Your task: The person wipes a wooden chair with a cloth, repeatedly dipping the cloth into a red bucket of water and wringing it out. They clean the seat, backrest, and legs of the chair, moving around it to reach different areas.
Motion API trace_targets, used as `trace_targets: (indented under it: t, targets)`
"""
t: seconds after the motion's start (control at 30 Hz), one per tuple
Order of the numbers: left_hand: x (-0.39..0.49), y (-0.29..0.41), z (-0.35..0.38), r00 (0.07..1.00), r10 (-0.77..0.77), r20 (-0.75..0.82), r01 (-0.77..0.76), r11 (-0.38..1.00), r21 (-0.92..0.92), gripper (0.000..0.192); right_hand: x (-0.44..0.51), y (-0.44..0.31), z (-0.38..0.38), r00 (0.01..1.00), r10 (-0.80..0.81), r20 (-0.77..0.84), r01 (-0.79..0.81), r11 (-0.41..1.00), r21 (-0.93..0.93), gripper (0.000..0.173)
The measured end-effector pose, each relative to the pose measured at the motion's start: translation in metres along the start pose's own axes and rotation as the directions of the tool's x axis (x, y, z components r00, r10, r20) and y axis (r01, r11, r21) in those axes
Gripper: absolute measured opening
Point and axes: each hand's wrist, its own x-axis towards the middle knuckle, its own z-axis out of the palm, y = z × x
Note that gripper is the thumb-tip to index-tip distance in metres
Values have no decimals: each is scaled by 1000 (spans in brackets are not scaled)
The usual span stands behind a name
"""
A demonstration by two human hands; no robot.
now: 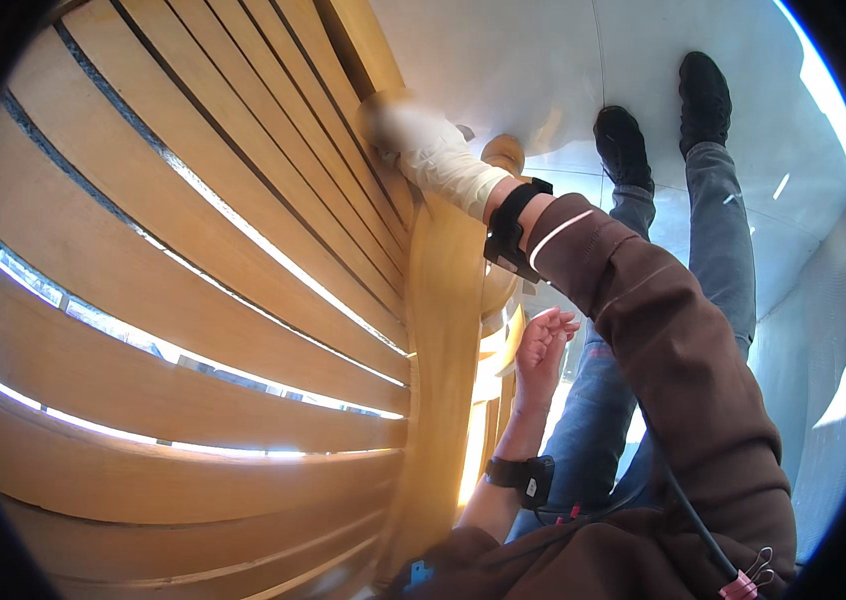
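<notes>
My right hand [434, 150], in a cream-coloured glove, reaches across to the front part of a slatted wooden bench [442, 300]. Its fingertips are blurred at the bench's front edge near the armrest, so whether they hold something cannot be made out. Bare and loosely curled, my left hand [543, 349] hangs just beyond the armrest with nothing visible in it. Black straps with small boxes are on both wrists. The bench's pale brown slats [190, 300] run in curved rows across the left half, with light showing through several gaps.
A rounded wooden post end [504, 154] stands beside the right wrist. My legs in blue-grey jeans [719, 232] and black shoes [704, 97] rest over a smooth grey floor [498, 52]. A dark cable [685, 487] runs along my brown clothing.
</notes>
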Motion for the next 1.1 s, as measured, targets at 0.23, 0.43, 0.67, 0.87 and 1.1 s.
trace_targets:
  t: [0.23, 0.43, 0.67, 0.87, 1.1]
  targets:
    - [-5, -19, 1, 999, -43, -10, 43, 999, 1, 33, 16, -29, -29, 992, 61, -109, -39, 980, 193, 10]
    - [-7, -28, 6, 995, -102, -1, 101, 994, -48, 33, -4, -6, 3, 986, -64, -154, 61, 998, -28, 12]
    - [-1, -17, -8, 998, -24, -62, 23, 999, -30, 25, -3, 17, 23, 988, 60, -145, 3, 917, 400, 19]
    - [4, -20, -13, 999, 37, -1, -37, 998, -51, 26, -20, 25, -1, 990, 89, -110, -39, 918, 395, 15]
    - [1, -30, -14, 998, -14, -59, 14, 1000, 15, 27, -9, 25, 15, 976, -149, -157, 185, 952, 245, 8]
